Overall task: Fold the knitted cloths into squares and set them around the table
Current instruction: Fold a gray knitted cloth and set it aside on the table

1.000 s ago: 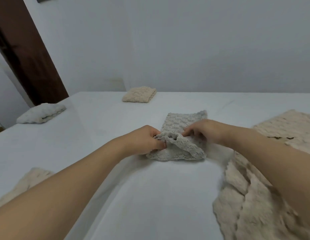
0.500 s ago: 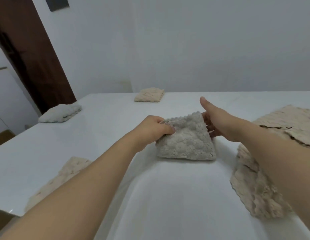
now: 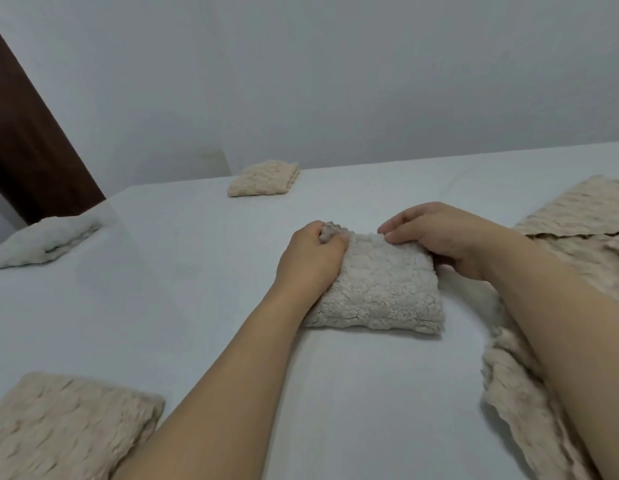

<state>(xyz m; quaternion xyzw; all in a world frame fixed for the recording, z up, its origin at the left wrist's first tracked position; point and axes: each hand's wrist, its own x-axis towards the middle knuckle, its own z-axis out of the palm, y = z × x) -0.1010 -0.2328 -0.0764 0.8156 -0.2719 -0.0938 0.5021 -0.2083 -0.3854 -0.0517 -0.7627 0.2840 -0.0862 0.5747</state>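
A grey knitted cloth [image 3: 380, 289], folded into a thick square, lies in the middle of the white table [image 3: 204, 271]. My left hand [image 3: 310, 258] grips its far left corner with curled fingers. My right hand [image 3: 439, 233] rests over the far right edge, fingertips bent down onto the top of the cloth. Three folded cloths sit around the table: a beige one [image 3: 265, 178] at the far edge, a white one [image 3: 45, 240] at the left edge, a beige one [image 3: 65, 424] at the near left.
A pile of unfolded beige knitted cloths [image 3: 578, 237] spreads over the right side of the table and runs down under my right forearm. A dark brown door [image 3: 27, 147] stands behind the table's left corner. A pale wall backs the table.
The cloth's near half was folded over into a square. My right hand, lifted and spread half a second ago, has come down onto the far right edge. My left hand kept its grip.
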